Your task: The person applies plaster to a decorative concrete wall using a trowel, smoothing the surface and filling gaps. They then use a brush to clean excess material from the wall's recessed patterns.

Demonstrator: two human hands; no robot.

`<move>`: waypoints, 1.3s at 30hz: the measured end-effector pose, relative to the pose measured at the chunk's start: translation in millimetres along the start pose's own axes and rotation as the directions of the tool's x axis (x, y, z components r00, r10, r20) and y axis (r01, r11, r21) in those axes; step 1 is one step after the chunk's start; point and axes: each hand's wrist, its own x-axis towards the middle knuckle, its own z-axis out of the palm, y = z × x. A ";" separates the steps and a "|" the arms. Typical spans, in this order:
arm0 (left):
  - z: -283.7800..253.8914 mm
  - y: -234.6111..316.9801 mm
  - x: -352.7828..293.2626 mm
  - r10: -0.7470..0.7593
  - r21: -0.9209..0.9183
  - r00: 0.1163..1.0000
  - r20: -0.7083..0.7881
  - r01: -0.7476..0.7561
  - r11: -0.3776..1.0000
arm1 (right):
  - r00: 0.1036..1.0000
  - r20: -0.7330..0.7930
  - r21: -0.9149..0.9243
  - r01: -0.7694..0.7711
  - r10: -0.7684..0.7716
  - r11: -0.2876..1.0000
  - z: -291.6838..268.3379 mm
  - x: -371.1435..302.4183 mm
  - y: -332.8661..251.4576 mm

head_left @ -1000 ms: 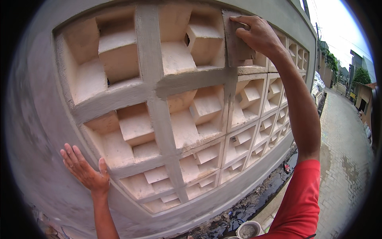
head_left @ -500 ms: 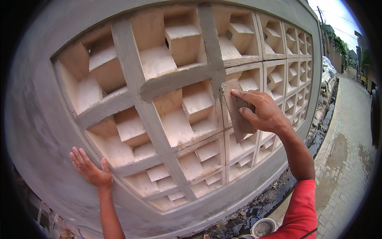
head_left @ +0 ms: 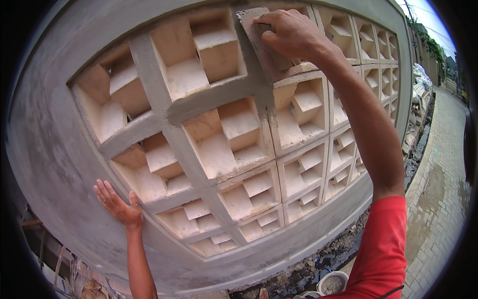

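My right hand (head_left: 298,39) grips a flat rectangular plastering float (head_left: 254,35) caked with grey mortar. It is raised to the upper part of the wall, the float's face against the blocks along a vertical joint. Part of the float is behind my fingers. Around it are cream-coloured ventilation blocks (head_left: 199,137) with slanted inner fins, set in a grid. Wet grey mortar (head_left: 214,101) covers the joints between the nearer blocks. My left hand (head_left: 119,203) lies flat with fingers spread on the smooth grey wall (head_left: 64,149), left of the grid's frame.
A bucket of grey mortar (head_left: 332,283) stands at the wall's foot, bottom right. A dark, wet ditch (head_left: 348,244) with rubble follows the wall. To the right runs a paved lane (head_left: 438,199), with white sacks (head_left: 422,77) piled farther along. Debris (head_left: 92,289) lies at lower left.
My right hand has carried the float up and to the left, from the middle of the grid to its top. My left hand stays flat on the wall.
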 end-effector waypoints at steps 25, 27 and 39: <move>0.2 -3.0 -2.1 0.000 -0.009 1.000 0.004 0.000 1.000 | 0.941 -0.030 0.410 -0.297 0.338 0.862 36.7 -139.2 -52.6; 2.1 -1.6 0.3 0.000 -0.022 1.000 0.005 0.000 1.000 | 0.869 0.035 0.433 -0.458 0.493 0.777 35.7 -118.0 -61.8; 1.1 -2.2 0.0 -0.013 -0.063 1.000 0.005 0.013 0.998 | 0.911 0.151 0.453 -0.408 0.383 0.793 101.0 -106.9 -232.1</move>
